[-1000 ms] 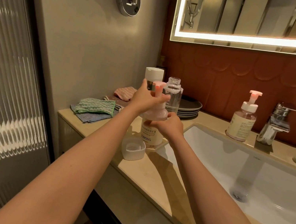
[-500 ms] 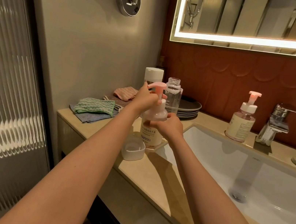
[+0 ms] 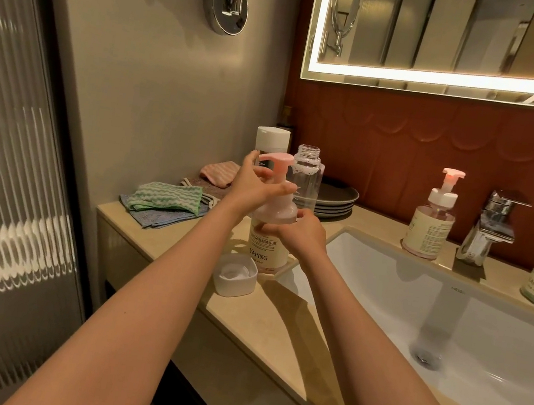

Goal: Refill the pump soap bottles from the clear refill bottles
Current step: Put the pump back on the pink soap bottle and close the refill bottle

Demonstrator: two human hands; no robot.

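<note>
Clasping the pump bottle (image 3: 269, 237) at its shoulder, the right hand (image 3: 302, 233) steadies it upright just left of the sink (image 3: 388, 265). Directly above on that vertical axis, the left hand (image 3: 254, 183) pinches the pink pump head (image 3: 274, 165), probably screwing it down.

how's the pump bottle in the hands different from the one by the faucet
The held pump bottle stands at the counter's front edge with the left hand around its pump collar and the right hand gripping its body; the pump bottle by the faucet stands untouched behind the sink. The held one's pink nozzle points left, the other's faces forward. Both have pink pump heads, cream labels and stand upright.
</note>
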